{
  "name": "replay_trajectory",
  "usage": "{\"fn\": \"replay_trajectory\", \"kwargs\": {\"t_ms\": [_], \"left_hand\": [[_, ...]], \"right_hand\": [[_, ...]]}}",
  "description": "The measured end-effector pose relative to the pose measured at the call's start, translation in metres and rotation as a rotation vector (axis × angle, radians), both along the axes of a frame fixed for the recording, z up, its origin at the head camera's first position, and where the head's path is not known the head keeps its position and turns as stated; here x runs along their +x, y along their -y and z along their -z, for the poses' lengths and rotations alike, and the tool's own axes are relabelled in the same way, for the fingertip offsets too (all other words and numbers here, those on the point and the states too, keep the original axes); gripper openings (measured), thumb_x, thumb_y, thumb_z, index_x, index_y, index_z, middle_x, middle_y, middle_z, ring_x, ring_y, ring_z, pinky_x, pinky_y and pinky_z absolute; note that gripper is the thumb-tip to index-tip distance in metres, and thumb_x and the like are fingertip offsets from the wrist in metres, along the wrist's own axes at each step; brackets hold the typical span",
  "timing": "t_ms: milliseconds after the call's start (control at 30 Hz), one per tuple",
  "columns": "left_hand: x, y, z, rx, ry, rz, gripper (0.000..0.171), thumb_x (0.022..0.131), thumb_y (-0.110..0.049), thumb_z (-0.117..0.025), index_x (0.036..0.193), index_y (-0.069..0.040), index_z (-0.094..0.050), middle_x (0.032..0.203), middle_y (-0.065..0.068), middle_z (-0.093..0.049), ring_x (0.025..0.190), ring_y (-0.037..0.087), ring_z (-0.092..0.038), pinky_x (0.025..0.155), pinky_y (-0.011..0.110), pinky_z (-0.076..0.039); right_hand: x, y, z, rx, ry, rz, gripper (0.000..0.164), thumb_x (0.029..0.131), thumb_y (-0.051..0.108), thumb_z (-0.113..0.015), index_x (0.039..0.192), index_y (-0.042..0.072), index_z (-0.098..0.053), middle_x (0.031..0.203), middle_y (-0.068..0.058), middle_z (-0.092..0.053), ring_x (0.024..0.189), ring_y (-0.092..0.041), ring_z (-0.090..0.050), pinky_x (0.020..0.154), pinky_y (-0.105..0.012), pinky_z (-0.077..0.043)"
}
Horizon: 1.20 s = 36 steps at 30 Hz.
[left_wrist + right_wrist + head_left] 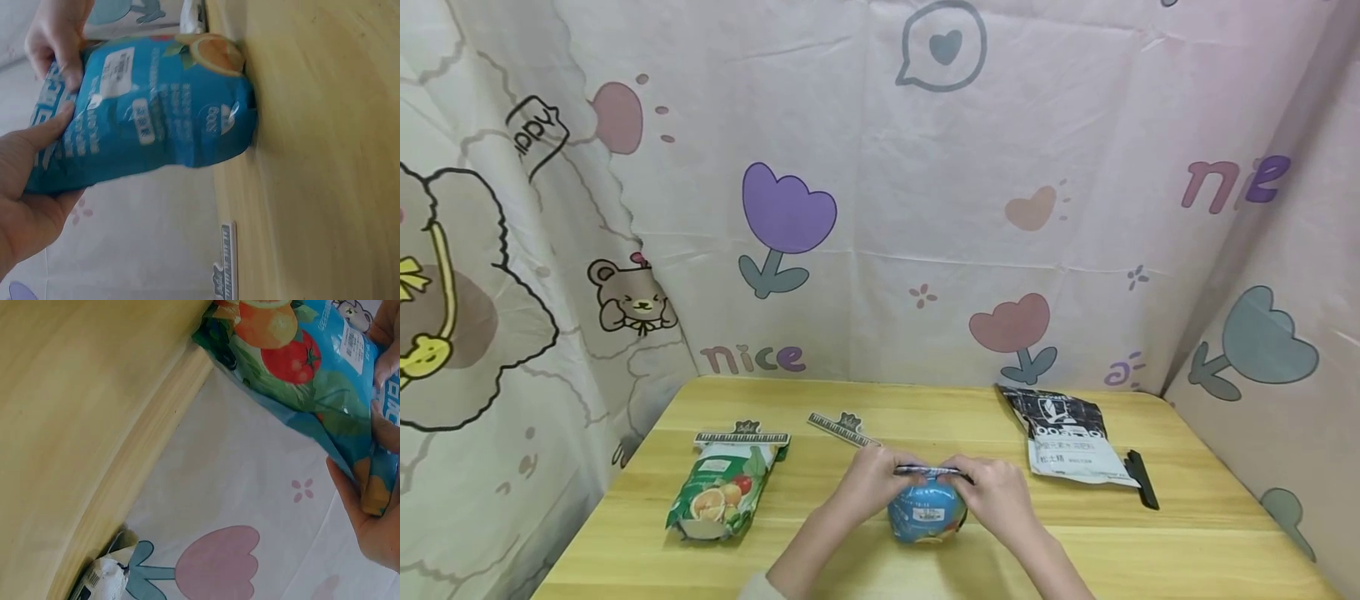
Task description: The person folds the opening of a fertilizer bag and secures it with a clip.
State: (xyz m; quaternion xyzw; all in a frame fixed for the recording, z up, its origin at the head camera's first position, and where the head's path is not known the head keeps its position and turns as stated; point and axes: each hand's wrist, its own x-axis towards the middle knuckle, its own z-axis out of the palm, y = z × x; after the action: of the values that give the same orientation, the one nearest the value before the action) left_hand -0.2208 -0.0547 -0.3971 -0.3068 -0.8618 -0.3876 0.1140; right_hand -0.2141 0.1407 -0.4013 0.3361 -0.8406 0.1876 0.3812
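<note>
A blue plastic bag with printed oranges and a tomato stands upright on the table, its top edge folded over. My left hand pinches one end of the folded top, thumb in front and fingers behind. At the other end, my right hand pinches the fold the same way. In the left wrist view the blue bag shows a white label and its base at the tabletop. Just behind my left hand lies a bag clip with a piano-key pattern and a bear-shaped top.
On the left, a green and white bag has a similar piano-key clip across its top. Toward the back right lies a black and white bag, with a black clip at its edge. A patterned curtain hangs behind the wooden table.
</note>
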Motion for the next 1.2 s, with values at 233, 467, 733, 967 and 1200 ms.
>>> {"fn": "replay_trajectory", "kwargs": {"t_ms": [233, 467, 733, 967, 1200], "left_hand": [[-0.002, 0.014, 0.005, 0.125, 0.222, 0.051, 0.020, 0.078, -0.014, -0.072, 0.098, -0.009, -0.072, 0.094, 0.000, -0.068, 0.082, 0.007, -0.062, 0.068, 0.017, -0.049], [0.001, 0.016, 0.006, 0.184, 0.183, 0.030, 0.014, 0.078, -0.005, -0.072, 0.092, -0.006, -0.073, 0.088, 0.005, -0.069, 0.077, 0.008, -0.064, 0.064, 0.016, -0.050], [0.000, 0.012, 0.006, 0.182, 0.130, 0.003, 0.012, 0.076, -0.004, -0.072, 0.088, -0.005, -0.073, 0.085, 0.006, -0.069, 0.075, 0.008, -0.064, 0.063, 0.015, -0.049], [0.003, 0.012, 0.001, 0.071, 0.109, -0.022, 0.016, 0.078, -0.006, -0.072, 0.094, -0.007, -0.072, 0.090, 0.004, -0.069, 0.074, 0.006, -0.063, 0.061, 0.014, -0.048], [0.010, 0.000, -0.007, -0.192, -0.246, -0.109, 0.019, 0.077, -0.018, -0.074, 0.095, -0.013, -0.072, 0.090, -0.002, -0.069, 0.077, 0.008, -0.065, 0.064, 0.014, -0.048]], "right_hand": [[0.003, -0.014, -0.001, -0.061, 0.254, -0.021, 0.019, 0.069, 0.008, -0.078, 0.086, 0.016, -0.072, 0.083, 0.005, -0.069, 0.073, -0.009, -0.065, 0.061, -0.023, -0.052], [0.006, -0.019, -0.001, -0.126, 0.292, -0.061, 0.019, 0.070, -0.001, -0.075, 0.085, 0.009, -0.072, 0.082, 0.001, -0.069, 0.072, -0.011, -0.065, 0.061, -0.017, -0.050], [0.003, -0.020, 0.001, -0.141, 0.225, -0.101, 0.021, 0.067, -0.009, -0.074, 0.083, 0.006, -0.072, 0.078, -0.003, -0.070, 0.067, -0.012, -0.066, 0.054, -0.009, -0.045], [0.005, -0.020, -0.001, -0.075, 0.189, -0.034, 0.027, 0.066, 0.002, -0.079, 0.090, 0.010, -0.071, 0.094, -0.003, -0.068, 0.087, -0.018, -0.064, 0.070, -0.030, -0.052], [0.005, -0.008, -0.008, -0.006, 0.033, -0.092, 0.028, 0.066, 0.007, -0.079, 0.092, 0.010, -0.070, 0.092, 0.000, -0.068, 0.086, -0.018, -0.062, 0.079, -0.039, -0.048]]}}
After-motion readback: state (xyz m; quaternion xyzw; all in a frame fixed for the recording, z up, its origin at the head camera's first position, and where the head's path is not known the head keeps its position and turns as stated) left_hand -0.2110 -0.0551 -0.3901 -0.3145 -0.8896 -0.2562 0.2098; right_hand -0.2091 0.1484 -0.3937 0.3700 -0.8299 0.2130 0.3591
